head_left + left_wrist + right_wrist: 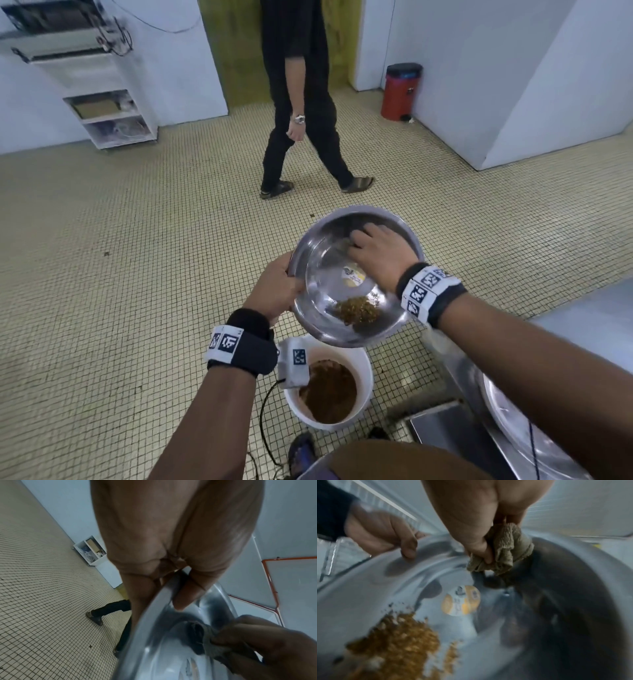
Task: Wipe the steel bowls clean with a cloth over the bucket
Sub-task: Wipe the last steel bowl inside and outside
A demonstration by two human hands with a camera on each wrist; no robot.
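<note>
Head view: a round, shiny steel bowl (329,274) is held tilted above a white plastic bucket (363,359) that stands on the tiled floor (102,274) and holds brown scraps. The bowl's rim is gripped at its left edge by the left hand (274,291), thumb inside and fingers beneath. The right hand (380,253) is laid inside the bowl against the far wall; the cloth is mostly covered by it here. A clump of yellow-brown food residue (358,310) lies at the low near side of the bowl, and a round white-and-yellow sticker (354,275) is stuck at the bottom centre. A person in black clothing (301,102) is seen beyond, near a red pedal bin (400,90). Left wrist view: the thumb is pressed on the inner rim, the fingers wrapped behind it; a bunched beige cloth (212,641) is seen clutched in the right hand (257,642). Right wrist view: the cloth (505,550) is pinched between thumb and curled fingers and touches the bowl's inner wall (565,588); the residue (393,642) lies apart from it, beyond the sticker (461,600).
</note>
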